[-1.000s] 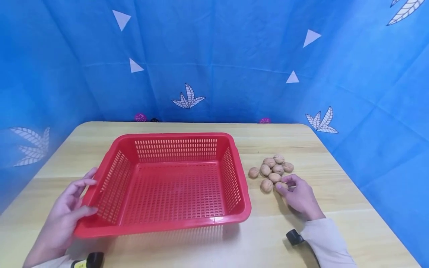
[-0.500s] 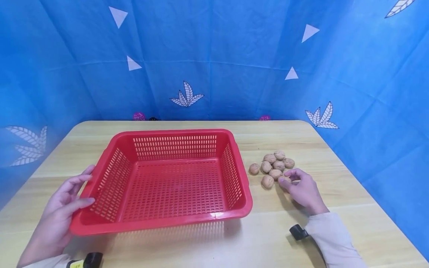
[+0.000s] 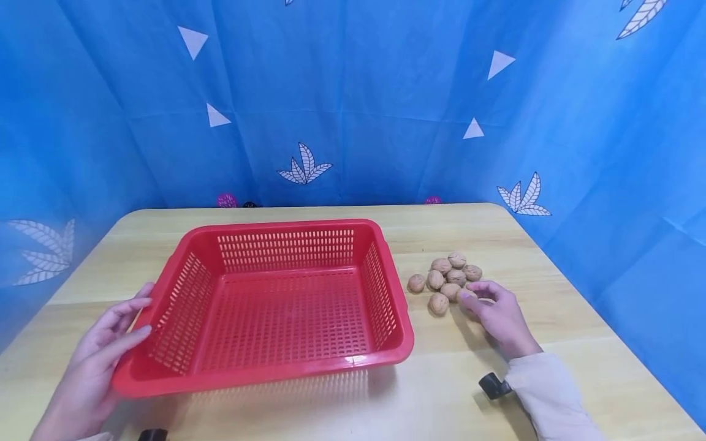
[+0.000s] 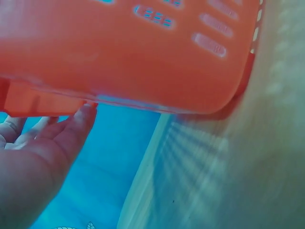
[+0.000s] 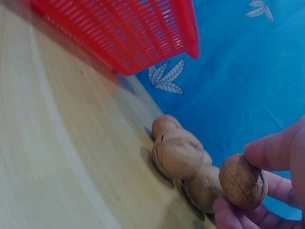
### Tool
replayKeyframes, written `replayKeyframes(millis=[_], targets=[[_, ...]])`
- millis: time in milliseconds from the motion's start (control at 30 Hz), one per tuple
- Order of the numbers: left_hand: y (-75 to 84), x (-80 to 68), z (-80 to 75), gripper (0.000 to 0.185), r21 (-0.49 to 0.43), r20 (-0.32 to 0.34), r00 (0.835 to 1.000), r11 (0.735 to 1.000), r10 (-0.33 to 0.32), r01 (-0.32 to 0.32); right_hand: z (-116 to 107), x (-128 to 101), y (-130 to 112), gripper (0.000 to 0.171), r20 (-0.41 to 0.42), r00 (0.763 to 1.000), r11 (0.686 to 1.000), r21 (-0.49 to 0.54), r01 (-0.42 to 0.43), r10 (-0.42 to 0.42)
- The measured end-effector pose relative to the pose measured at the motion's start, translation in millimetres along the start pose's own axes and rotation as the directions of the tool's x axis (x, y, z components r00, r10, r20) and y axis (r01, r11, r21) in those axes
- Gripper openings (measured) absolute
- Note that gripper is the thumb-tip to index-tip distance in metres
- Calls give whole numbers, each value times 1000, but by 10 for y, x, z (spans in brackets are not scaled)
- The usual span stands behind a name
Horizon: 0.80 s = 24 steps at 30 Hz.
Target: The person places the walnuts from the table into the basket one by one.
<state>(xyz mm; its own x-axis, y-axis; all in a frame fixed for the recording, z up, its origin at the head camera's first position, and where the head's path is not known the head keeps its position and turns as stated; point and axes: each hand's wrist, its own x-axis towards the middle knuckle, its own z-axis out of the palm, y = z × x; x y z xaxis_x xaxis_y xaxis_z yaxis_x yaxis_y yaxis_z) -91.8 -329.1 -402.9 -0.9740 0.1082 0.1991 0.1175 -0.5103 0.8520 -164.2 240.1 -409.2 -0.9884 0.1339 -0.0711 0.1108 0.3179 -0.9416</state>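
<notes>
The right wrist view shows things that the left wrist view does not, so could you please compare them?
Only the right wrist view: the right hand pinching a brown, wrinkled, oval walnut, with more brown walnuts beyond it.
Only the left wrist view: the left hand, touching the red, rectangular, perforated plastic basket.
Both: that basket, the pale wood-grain table and the blue leaf-printed cloth.

Basket [image 3: 287,318] left of walnuts [image 3: 456,277]; table [image 3: 441,380] beneath
</notes>
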Motion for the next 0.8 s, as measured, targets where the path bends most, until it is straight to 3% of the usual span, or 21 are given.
replayKeyframes(millis=[133,267,433,633,800], targets=[[-28,-34,-12,41,-66,2,1000,998,-1,1,38,-19,-25,39,25,1000,991,136,-1,-2],[-28,-15,15,44,15,-116,991,998,-60,62,75,-45,-61,38,38,999,990,142,19,-25],[20,-1,29,55,70,-141,983,989,-117,127,97,-58,-121,34,88,993,986,155,66,-80],[44,10,23,62,169,-117,986,976,-115,134,88,-15,-217,14,193,971,912,407,49,-138],[41,-3,29,63,211,-113,989,971,-91,114,90,20,-300,16,228,965,891,455,8,-126]])
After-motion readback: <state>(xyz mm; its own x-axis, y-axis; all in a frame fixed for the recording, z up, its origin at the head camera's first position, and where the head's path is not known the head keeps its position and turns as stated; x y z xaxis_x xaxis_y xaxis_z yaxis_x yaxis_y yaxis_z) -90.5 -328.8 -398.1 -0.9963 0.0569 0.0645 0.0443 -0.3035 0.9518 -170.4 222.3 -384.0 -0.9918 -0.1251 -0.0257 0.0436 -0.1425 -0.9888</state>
